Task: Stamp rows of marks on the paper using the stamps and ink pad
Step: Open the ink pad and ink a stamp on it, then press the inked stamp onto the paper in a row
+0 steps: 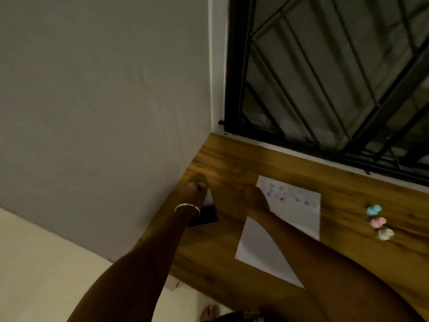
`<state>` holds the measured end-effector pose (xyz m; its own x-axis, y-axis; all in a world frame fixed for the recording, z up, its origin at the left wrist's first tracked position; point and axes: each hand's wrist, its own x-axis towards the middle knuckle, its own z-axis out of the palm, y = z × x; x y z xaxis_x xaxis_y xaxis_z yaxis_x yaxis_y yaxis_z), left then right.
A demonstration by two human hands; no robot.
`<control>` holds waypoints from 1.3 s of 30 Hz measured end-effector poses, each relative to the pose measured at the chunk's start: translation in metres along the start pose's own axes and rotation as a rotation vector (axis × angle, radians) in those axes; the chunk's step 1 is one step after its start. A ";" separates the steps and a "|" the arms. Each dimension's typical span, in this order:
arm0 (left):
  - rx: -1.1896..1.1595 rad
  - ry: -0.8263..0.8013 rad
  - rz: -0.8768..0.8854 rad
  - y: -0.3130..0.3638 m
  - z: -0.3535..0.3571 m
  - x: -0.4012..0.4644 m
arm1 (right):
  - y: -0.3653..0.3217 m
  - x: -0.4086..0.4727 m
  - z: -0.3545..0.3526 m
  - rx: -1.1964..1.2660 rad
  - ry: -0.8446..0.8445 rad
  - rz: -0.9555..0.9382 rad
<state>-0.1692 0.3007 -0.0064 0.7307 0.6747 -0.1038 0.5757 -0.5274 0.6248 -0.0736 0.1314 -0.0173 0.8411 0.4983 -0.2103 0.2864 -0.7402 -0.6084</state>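
A: Largest items?
B: Grey wall; barred window; wooden table below it

A: On the table?
B: White paper, rows of purple marks along its far edge. Dark ink pad left of the paper, partly under the left wrist

A: Hands?
B: Left hand, bangle at the wrist, reaching past the ink pad; blurred, finger spread cannot be told. Right hand lying on the paper's left edge; fingers unclear

A: Smallest?
B: Three stamps, blue, pink, cream, in a row right of the paper, apart from both hands
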 end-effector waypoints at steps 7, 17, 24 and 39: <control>0.090 -0.236 0.260 0.082 0.059 -0.007 | 0.065 -0.029 -0.059 -0.211 0.169 0.010; 0.019 -0.468 0.631 0.181 0.162 -0.052 | 0.175 -0.081 -0.139 -0.414 0.382 0.361; -0.019 -0.629 0.622 0.230 0.223 -0.090 | 0.232 -0.133 -0.170 -0.386 0.497 0.475; -0.045 -0.604 0.575 0.234 0.251 -0.116 | 0.262 -0.137 -0.172 -0.228 0.458 0.355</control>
<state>-0.0273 -0.0304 -0.0421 0.9845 -0.0935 -0.1486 0.0469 -0.6753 0.7360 -0.0343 -0.2086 -0.0163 0.9999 -0.0032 0.0108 0.0010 -0.9282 -0.3721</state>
